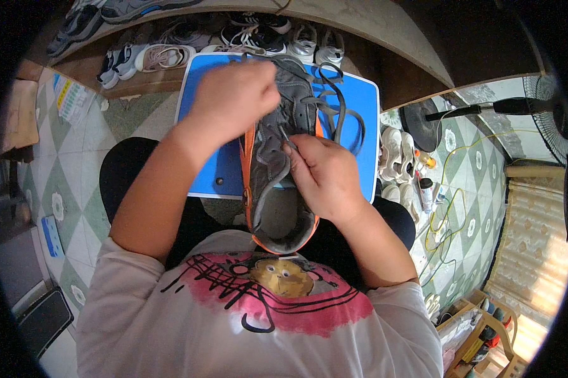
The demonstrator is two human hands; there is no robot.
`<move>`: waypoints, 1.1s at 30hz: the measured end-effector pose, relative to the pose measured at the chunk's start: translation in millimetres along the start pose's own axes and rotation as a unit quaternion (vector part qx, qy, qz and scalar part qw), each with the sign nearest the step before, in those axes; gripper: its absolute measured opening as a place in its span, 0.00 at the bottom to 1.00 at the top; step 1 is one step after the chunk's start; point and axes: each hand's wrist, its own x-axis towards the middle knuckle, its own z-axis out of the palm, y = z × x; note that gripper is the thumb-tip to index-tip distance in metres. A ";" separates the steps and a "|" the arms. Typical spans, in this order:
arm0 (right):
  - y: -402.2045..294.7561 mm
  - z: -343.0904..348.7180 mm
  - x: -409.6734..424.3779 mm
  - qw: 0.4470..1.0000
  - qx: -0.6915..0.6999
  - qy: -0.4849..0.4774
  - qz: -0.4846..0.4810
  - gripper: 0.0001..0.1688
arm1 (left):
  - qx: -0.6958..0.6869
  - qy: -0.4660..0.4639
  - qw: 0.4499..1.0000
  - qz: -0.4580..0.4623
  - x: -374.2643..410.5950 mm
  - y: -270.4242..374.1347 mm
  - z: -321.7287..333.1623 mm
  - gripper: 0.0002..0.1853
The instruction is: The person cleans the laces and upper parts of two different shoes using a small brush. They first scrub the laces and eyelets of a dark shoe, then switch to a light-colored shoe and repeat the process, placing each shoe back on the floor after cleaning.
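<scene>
A dark grey sneaker (284, 212) with orange trim lies on a blue board with a white rim (208, 160), its heel toward my shirt. Loose grey shoelace (343, 113) trails off its right side onto the board. My right hand (328, 177) is at the shoe's opening, thumb and forefinger pinching a thin grey strand that looks like lace, near the eyelets. Over the upper left of the shoe, my left hand (239, 94) is curled and blurred. Its fingertips are hidden, so what it holds cannot be seen.
Beyond the board, a wooden shelf (359, 19) holds several pairs of shoes (165, 57). On the tiled floor to the right are white shoes (391, 146), a black-capped bottle (425, 193), a yellow cord (430, 227) and a standing fan (546, 113). A wooden rack (491, 326) stands lower right.
</scene>
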 end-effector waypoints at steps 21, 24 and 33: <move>1.9 1.9 -1.6 1.000 0.006 0.014 -0.004 0.06 | 0.016 0.036 0.998 0.056 -1.4 6.2 9.9 0.09; 1.0 1.4 -1.2 1.000 0.003 0.012 -0.008 0.06 | 0.061 0.102 0.993 -0.007 2.0 -14.9 -5.7 0.08; 1.4 0.6 -0.9 1.000 0.006 -0.011 -0.001 0.07 | 0.008 0.086 0.987 0.135 -3.1 -11.0 -13.8 0.10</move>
